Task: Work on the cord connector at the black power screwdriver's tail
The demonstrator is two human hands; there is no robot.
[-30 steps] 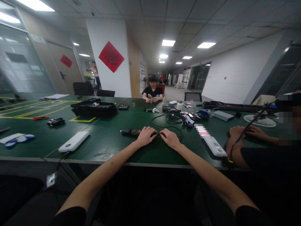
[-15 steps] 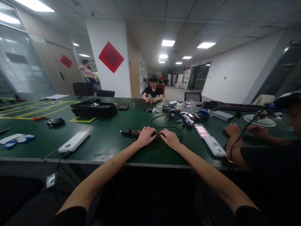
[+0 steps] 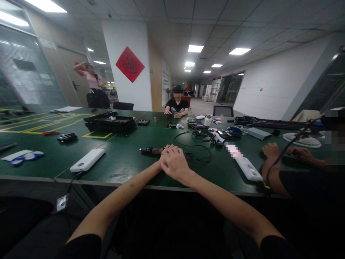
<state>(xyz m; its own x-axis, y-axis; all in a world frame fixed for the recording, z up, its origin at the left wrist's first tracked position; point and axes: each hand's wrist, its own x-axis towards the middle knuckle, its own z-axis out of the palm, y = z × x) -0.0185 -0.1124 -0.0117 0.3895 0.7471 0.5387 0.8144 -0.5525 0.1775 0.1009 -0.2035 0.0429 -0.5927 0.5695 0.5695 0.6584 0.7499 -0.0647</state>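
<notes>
My right hand [image 3: 177, 163] lies folded over my left hand [image 3: 162, 162] on the green table [image 3: 124, 162], near its front edge. The right fingers curl round the left hand, whose own fingers are hidden underneath. A dark cylindrical hand tool [image 3: 151, 150] lies on the table with its right end reaching the clasped hands; I cannot tell whether the left hand grips it. A thin black cable [image 3: 199, 145] loops across the table just right of and behind the hands.
A white flat device [image 3: 87, 160] with a cord lies to the left, another white device [image 3: 248, 168] to the right. A co-worker's hands [image 3: 269, 149] rest at the right. Black trays [image 3: 110, 124] stand behind. One person [image 3: 176, 106] sits opposite; another stands far left.
My right hand has slid left from beside my left hand and now covers it. The view has shifted slightly. The person at the back left has walked further left.
</notes>
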